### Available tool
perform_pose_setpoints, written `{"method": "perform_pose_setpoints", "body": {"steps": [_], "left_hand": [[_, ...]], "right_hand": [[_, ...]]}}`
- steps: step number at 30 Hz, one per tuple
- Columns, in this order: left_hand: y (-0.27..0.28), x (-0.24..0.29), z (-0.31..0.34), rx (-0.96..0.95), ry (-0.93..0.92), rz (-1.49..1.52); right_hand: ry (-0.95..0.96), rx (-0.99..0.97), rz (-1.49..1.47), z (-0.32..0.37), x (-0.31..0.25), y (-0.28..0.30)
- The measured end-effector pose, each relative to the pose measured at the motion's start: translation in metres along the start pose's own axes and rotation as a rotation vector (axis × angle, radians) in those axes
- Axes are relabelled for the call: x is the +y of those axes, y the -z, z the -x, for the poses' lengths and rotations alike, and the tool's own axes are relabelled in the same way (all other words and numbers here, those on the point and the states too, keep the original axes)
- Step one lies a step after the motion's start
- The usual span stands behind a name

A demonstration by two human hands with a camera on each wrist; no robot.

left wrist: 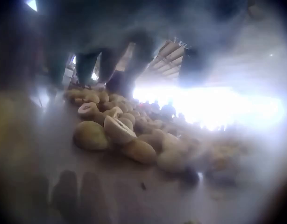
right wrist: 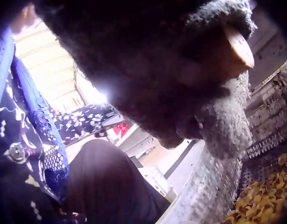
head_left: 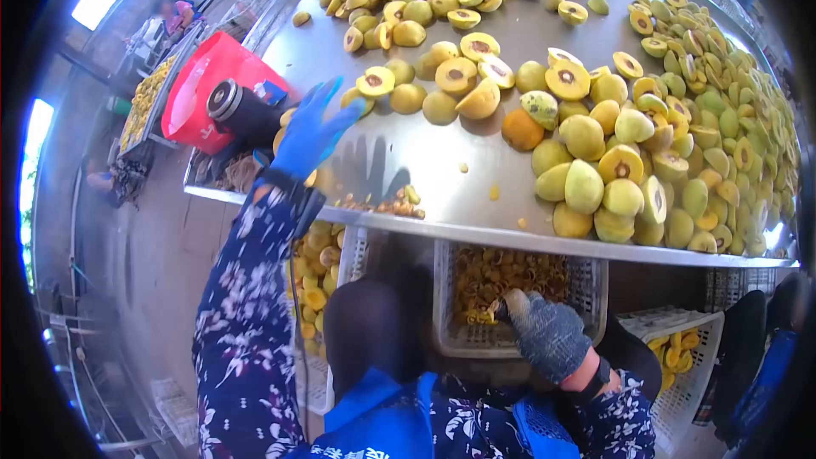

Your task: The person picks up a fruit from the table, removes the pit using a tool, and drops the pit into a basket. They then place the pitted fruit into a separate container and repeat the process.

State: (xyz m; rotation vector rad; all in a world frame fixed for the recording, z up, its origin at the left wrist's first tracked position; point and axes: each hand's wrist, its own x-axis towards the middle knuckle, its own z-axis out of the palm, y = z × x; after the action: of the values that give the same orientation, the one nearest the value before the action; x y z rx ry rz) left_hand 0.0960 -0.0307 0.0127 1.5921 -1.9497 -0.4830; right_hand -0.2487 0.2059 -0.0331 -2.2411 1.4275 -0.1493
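Observation:
My left hand (head_left: 316, 132), in a blue glove, reaches over the metal table with its fingers straight. Its fingertips are right beside a yellow-green fruit half (head_left: 355, 102) at the end of a row of halved stone fruit (head_left: 456, 75). Down below the table edge, my right hand (head_left: 551, 333) wears a grey knit glove and grips a tool by its wooden handle (right wrist: 239, 51). The tool's working end is mostly hidden by the glove. That hand is above a plastic crate (head_left: 442, 306) of brown and yellow scraps, with a yellow scrap (head_left: 481, 314) close to the tool.
Piled fruit halves (head_left: 731, 136) cover the right side of the metal table (head_left: 408, 157). A red bag (head_left: 200, 89) and a dark flask (head_left: 242, 110) stand at its left corner. Crates of fruit (head_left: 319, 280) sit below on the left, and another crate (head_left: 680, 408) on the right.

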Motion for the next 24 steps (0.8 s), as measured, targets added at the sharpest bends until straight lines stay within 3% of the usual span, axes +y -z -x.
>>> {"method": "perform_pose_setpoints", "body": {"steps": [4, 6, 9, 11, 13, 15, 16, 17, 19, 21, 23, 24], "left_hand": [[-0.054, -0.048, -0.092, 0.031, 0.041, -0.174], [-0.07, -0.064, -0.114, -0.063, 0.243, 0.32], [-0.091, -0.059, -0.112, -0.121, 0.261, 0.476], [-0.084, -0.051, -0.107, -0.232, 0.234, 0.513], [-0.07, -0.034, -0.084, -0.507, 0.299, 0.291], [-0.063, -0.012, -0.055, -0.684, 0.207, 0.313], [-0.058, -0.008, -0.051, -0.684, -0.121, 0.088], [-0.056, 0.0, -0.059, -0.686, -0.126, 0.088], [-0.052, 0.045, -0.088, -0.619, 0.148, 0.286], [-0.074, 0.074, -0.129, -0.345, -0.157, 0.247], [-0.103, 0.088, -0.167, -0.259, -0.221, 0.215], [-0.126, 0.071, -0.194, -0.232, -0.263, 0.059]], "right_hand": [[-0.07, -0.034, -0.074, -0.008, -0.001, 0.007], [-0.076, -0.048, -0.13, -0.012, 0.0, 0.016], [0.031, 0.025, -0.103, -0.01, 0.008, 0.012], [0.036, 0.014, -0.096, -0.01, 0.008, 0.02], [0.028, -0.058, -0.117, -0.015, 0.009, 0.03], [0.05, -0.01, -0.1, -0.017, 0.014, 0.026], [0.07, 0.029, -0.079, -0.017, 0.017, 0.025], [0.066, 0.032, -0.079, -0.018, 0.017, 0.029], [-0.012, -0.046, -0.177, -0.025, 0.014, 0.04], [-0.012, -0.037, -0.213, -0.029, 0.015, 0.045], [-0.024, -0.027, -0.242, -0.03, 0.017, 0.045], [-0.03, 0.006, -0.239, -0.029, 0.018, 0.041]]}}
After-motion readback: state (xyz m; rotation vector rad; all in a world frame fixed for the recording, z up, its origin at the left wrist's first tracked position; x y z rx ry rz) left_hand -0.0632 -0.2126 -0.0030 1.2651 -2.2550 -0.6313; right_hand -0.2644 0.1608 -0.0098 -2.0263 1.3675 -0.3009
